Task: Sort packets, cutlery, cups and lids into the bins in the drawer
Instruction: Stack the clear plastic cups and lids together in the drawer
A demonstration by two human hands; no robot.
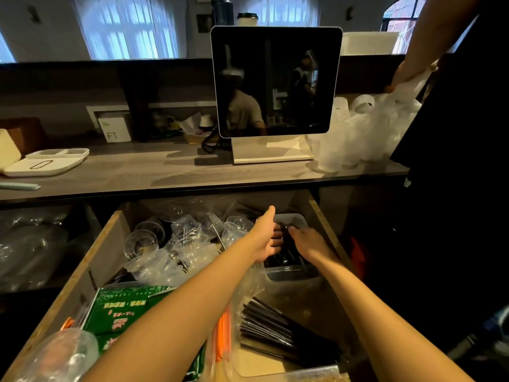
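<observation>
Two bare hands reach into the big open wooden drawer (82,260), and the cutlery step looks to be the one going on. Both hands meet over the clear plastic bin (296,272) at the far right of the drawer, which holds thin black plastic cutlery (286,256). The left hand (265,235) has its thumb up and its fingers curled down into the bin. The right hand (308,244) lies just beside it, fingers pointing down into the same dark pile. I cannot tell if either hand is pinching a piece, because the fingertips are lost among the black sticks.

Next, I think the hands need to lay the pieces flat and then let go.

Left of the hands sits a heap of see-through plastic cups (143,241), round, shiny and crinkly in their wrap. Nearer the body than the hands lies a bundle of long black straws (264,326) in a smooth clear tub. Under the left arm are flat green paper packets (121,310) with white writing. Beside them poke out thin orange sticks (224,334), bright and straight.
</observation>
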